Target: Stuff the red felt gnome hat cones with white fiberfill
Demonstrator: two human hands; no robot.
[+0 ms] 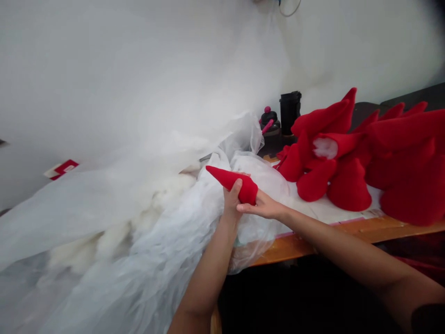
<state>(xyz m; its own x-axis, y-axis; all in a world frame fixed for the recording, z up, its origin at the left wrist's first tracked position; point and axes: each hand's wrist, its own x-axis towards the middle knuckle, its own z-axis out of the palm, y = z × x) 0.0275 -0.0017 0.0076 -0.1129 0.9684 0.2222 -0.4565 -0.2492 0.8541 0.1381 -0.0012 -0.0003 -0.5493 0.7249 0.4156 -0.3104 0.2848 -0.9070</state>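
Observation:
A pointed red cloth cone [231,182] is held over the front of the table, its tip toward the upper left. My left hand [233,198] is wrapped round the cone from below, thumb across its near side. At the wide end is my right hand [264,205], its thumb outside along the lower edge and its other fingers hidden inside the cone. Whether those fingers hold any stuffing cannot be seen. Beside both hands lies a crumpled clear plastic bag [257,174].
Many red cloth cones [349,185] are piled on the right; one shows white stuffing [326,147] in its opening. A large plastic bag of white stuffing [153,218] fills the left. Behind stand a black cup [290,113] and a dark pink-topped container [269,118]. The wooden table edge [288,248] runs in front.

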